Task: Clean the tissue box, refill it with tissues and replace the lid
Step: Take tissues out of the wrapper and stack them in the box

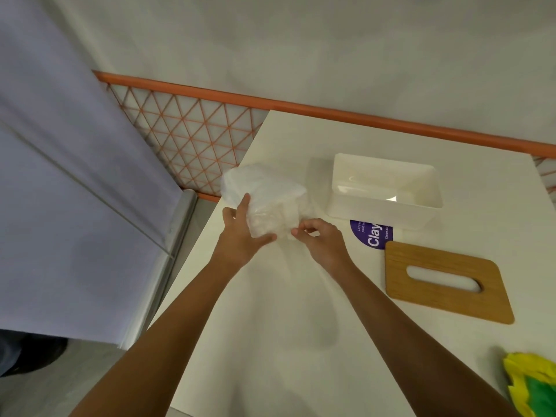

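Note:
A clear plastic pack of white tissues (264,195) sits near the table's left edge. My left hand (242,230) holds its near left side, thumb under and fingers along the wrap. My right hand (319,236) pinches the pack's near right corner with curled fingers. The white tissue box (388,188) stands open and empty to the right of the pack. Its wooden lid (445,299) with an oval slot lies flat on the table, nearer to me than the box.
A purple round sticker (373,236) shows on the white table (285,326) between box and lid. A yellow and green duster (535,386) lies at the near right corner. An orange-framed mesh partition (192,136) runs behind the table; a lilac curtain (60,176) hangs left.

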{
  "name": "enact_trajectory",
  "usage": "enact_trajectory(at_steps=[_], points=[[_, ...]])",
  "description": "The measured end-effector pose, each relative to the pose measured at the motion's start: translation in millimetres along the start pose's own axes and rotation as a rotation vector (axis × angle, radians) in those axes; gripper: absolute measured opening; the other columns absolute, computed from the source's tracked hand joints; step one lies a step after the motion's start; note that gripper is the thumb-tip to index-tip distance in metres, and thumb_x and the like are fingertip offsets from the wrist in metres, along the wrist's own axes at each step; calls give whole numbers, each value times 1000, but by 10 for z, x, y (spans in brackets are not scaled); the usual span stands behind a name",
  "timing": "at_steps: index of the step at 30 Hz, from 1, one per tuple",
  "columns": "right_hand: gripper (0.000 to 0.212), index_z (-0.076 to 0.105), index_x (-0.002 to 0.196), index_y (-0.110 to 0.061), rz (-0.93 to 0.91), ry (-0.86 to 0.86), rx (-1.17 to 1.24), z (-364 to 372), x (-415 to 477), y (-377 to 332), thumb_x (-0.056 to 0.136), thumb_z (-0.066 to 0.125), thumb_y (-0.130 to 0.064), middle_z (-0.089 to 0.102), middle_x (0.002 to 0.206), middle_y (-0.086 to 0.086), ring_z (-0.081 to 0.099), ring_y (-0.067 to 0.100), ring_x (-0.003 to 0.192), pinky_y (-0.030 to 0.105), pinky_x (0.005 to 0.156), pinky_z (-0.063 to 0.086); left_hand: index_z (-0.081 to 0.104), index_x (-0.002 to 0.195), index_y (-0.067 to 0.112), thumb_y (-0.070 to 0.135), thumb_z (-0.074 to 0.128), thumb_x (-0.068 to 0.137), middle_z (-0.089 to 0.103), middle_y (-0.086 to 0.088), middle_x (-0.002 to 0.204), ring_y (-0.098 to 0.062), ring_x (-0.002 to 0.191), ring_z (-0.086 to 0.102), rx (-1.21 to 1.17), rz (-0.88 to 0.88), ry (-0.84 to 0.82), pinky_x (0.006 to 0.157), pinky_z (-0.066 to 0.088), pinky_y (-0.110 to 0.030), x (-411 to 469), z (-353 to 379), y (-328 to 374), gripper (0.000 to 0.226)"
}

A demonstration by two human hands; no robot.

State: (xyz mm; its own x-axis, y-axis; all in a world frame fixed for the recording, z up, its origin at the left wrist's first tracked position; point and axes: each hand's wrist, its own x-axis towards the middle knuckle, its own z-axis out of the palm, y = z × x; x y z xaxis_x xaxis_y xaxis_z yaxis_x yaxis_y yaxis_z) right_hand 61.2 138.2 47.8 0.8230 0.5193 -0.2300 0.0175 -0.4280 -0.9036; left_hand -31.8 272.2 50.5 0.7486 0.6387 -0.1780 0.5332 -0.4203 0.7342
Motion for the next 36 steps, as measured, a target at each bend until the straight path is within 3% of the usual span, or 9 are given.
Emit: enact_trajectory(at_steps=[4,8,12,21,24,27,31,34,36], points=[[6,62,84,-15,42,-74,-9,-33,-57,-83,84,65,-21,58,85,-2,52,11,80,1,57,38,15,149,22,27,70,82,28,-9,137,-30,118,49,1,-20,48,99,42,-38,22,62,25,87],[8,62,76,-17,159,-203,184,-194,-95,-180,83,65,-16,58,76,-3,53,11,70,19,67,43,17,148,21,22,71,82,31,-10,134,-29,115,52,26,19,64,96,45,-38,-55,151,-34,85],[11,64,74,-10,225,-263,428,-387,-146,-135,85,61,-10,57,67,2,51,15,62,25,59,43,19,147,20,21,70,81,30,-12,137,-28,114,52,30,72,44,95,48,-36,-214,325,-226,83],[18,61,73,-9,366,-54,458,-519,-160,247,89,53,-14,65,69,6,53,15,59,26,57,43,22,147,21,11,72,79,35,-9,134,-19,95,56,41,186,43,84,56,-34,-446,552,-582,85],[9,60,79,-12,357,-68,240,-427,-163,398,88,57,-13,65,75,5,54,15,62,24,59,46,14,147,16,27,79,71,26,-3,138,-12,109,45,-51,160,-56,88,46,-22,-525,521,-583,101],[6,62,80,-15,282,-101,58,-248,-226,489,83,62,-10,64,81,5,57,16,70,21,63,44,27,136,8,66,70,51,20,8,128,-8,117,35,-72,118,-11,96,37,-17,-714,560,-553,112],[19,63,103,-2,104,-170,-150,-25,-284,503,88,52,-6,65,99,8,59,19,87,15,66,44,46,114,7,58,71,66,32,6,113,-14,103,45,-26,15,155,88,46,-24,-829,685,-457,74],[20,63,105,-3,59,-101,-208,87,-280,498,87,58,-10,67,102,10,59,17,83,24,67,48,54,106,12,37,58,89,50,3,107,-11,89,52,-94,-42,163,76,46,-21,-764,689,-353,31],[19,63,99,-2,14,-38,-251,121,-268,523,84,63,-12,69,97,9,62,20,81,27,64,46,57,102,12,28,50,95,58,0,103,-9,87,54,-87,1,170,75,45,-20,-719,661,-315,19]])
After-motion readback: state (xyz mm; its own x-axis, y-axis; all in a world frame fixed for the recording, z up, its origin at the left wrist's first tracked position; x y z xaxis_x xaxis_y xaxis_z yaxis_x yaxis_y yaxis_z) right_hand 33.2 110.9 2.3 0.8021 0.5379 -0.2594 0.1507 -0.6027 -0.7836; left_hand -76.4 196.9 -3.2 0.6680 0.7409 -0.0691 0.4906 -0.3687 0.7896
